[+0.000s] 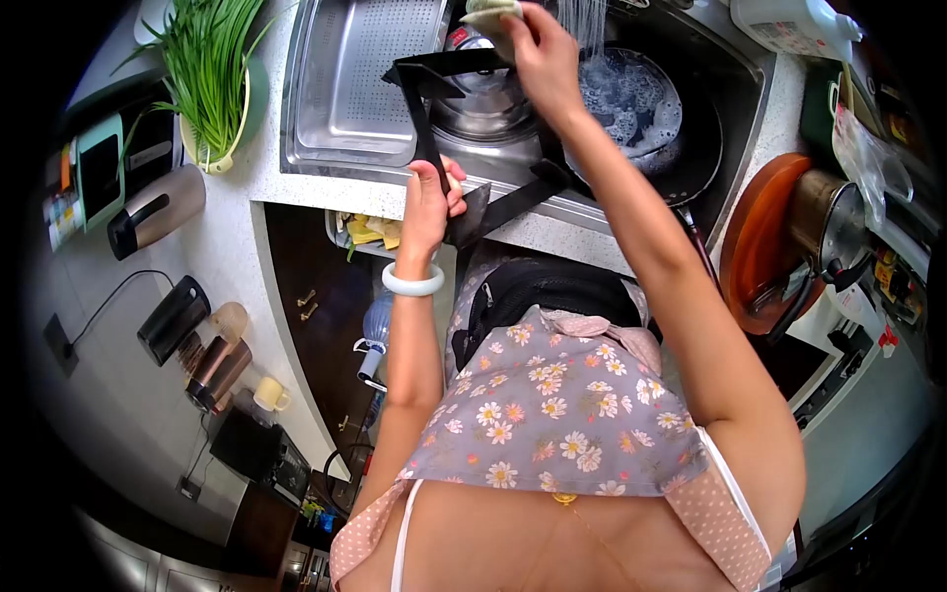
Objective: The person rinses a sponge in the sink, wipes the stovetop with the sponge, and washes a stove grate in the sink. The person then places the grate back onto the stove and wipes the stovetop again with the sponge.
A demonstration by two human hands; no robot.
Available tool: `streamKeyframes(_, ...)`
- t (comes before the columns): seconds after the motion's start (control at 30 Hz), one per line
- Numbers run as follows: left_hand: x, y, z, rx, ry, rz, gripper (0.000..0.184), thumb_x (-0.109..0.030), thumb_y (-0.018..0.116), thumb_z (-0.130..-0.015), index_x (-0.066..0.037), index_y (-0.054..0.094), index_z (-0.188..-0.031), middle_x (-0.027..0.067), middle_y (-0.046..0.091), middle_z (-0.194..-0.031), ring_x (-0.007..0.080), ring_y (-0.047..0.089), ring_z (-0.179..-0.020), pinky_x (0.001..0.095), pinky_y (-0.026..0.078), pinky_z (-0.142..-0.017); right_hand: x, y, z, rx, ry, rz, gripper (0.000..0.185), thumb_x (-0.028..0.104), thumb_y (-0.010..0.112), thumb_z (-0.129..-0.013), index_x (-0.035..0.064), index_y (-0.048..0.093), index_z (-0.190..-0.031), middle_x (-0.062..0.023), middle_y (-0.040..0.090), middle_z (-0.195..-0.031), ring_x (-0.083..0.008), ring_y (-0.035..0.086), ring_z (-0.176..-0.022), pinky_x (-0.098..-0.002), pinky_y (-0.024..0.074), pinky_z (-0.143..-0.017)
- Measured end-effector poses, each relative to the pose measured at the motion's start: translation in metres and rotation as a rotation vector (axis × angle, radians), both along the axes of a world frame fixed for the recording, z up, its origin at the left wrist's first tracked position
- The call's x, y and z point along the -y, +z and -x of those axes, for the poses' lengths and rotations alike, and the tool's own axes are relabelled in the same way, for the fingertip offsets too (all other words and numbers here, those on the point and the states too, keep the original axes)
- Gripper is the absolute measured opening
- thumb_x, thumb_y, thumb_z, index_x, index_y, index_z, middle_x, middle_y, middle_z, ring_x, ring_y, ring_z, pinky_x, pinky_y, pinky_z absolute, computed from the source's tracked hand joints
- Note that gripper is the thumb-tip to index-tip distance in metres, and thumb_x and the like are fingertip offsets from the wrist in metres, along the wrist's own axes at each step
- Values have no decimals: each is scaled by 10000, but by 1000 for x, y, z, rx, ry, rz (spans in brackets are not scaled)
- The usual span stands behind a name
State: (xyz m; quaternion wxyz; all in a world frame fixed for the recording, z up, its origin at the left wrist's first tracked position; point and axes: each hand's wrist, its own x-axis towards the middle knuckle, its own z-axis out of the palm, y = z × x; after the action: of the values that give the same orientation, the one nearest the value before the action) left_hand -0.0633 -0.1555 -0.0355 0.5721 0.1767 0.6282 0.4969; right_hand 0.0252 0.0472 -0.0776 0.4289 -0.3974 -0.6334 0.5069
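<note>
My left hand (425,209) grips the black frame (417,120) by one bar at the sink's (340,161) front edge. This bar runs away from me; my right hand (546,65), pinching a pale cloth (491,14), is nearer the far side.

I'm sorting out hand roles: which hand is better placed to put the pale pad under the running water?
Probably the right hand: it holds the pale pad close beside the running water. The left hand is farther away and grips the black frame.

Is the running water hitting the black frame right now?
No, the water stream falls onto suds, while the black frame in the left hand is left of that stream.
</note>
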Motion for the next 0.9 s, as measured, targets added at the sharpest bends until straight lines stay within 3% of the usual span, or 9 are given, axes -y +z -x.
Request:
streamKeyframes(0.1, -8, 1, -16, 18, -1, 29, 801, -715, 148, -849, 13, 484, -852, 17, 437, -588, 93, 422, -520, 232, 392, -508, 59, 56, 0, -1, 41, 100, 217, 186, 571, -903, 14, 636, -1018, -87, 669, -822, -96, 595, -712, -238, 473, -667)
streamKeyframes(0.17, -18, 3, -29, -12, -21, -30, 812, -740, 125, -827, -28, 502, -919, -3, 406, -611, 97, 380, -532, 242, 372, -525, 66, 47, 20, 94, -59, -239, 264, 146, 562, -886, 11, 593, -1111, -198, 628, -1048, -294, 626, -991, -337, 479, -837)
streamKeyframes(0.23, -25, 10, -36, -72, 60, -49, 833, -721, 122, -846, -19, 531, -1033, 16, 516, -718, 109, 461, -605, 265, 411, -570, 76, 42, 17, 120, 2, -223, 295, 126, 554, -879, 13, 565, -1151, -204, 608, -1095, -361, 541, -1095, -371, 451, -895)
streamKeyframes(0.33, -32, 0, -57, -137, 251, -144, 763, -644, 175, -917, -1, 562, -1055, 13, 570, -803, 116, 500, -664, 275, 413, -582, 101, 66, -21, 321, 271, 125, 248, 183, 519, -899, -19, 564, -1036, -230, 632, -859, -390, 623, -847, -433, 500, -723)
streamKeyframes(0.43, -18, -12, -61, -308, -107, -90, 617, -509, 228, -978, 3, 572, -1020, 5, 554, -776, 126, 491, -665, 273, 399, -584, 83, 81, -25, 396, 272, 228, 274, 206, 520, -897, -60, 571, -859, -244, 619, -693, -414, 625, -687, -459, 513, -644)
streamKeyframes(0.57, -50, -2, -70, -594, -18, -393, 403, -308, 347, -975, 45, 532, -1032, 89, 570, -769, 122, 479, -639, 281, 409, -596, 51, 65, -10, 531, 45, -96, 310, 239, 558, -855, -60, 600, -785, -267, 614, -737, -438, 605, -720, -490, 483, -687)
streamKeyframes(0.67, -56, 5, -73, -383, -63, -177, 337, -239, 400, -962, 56, 514, -1080, 138, 605, -834, 175, 531, -683, 311, 443, -652, 40, 61, -18, 541, 39, -27, 315, 258, 564, -852, -53, 598, -818, -279, 611, -768, -456, 591, -779, -499, 463, -727)
streamKeyframes(0.77, -62, 15, -90, -401, -92, -122, 238, -148, 441, -927, 73, 512, -982, 320, 583, -911, 483, 540, -914, 452, 442, -767, 36, 60, -38, 544, -19, -82, 357, 309, 581, -856, -48, 585, -836, -248, 594, -719, -410, 594, -702, -431, 454, -626)
streamKeyframes(0.9, -76, 26, -93, -659, -184, -194, 237, -150, 487, -914, 85, 510, -925, 315, 587, -815, 496, 545, -822, 497, 444, -674, 8, 69, -54, 562, -36, -111, 364, 293, 612, -836, -66, 583, -782, -178, 567, -621, -239, 521, -540, -364, 425, -550)
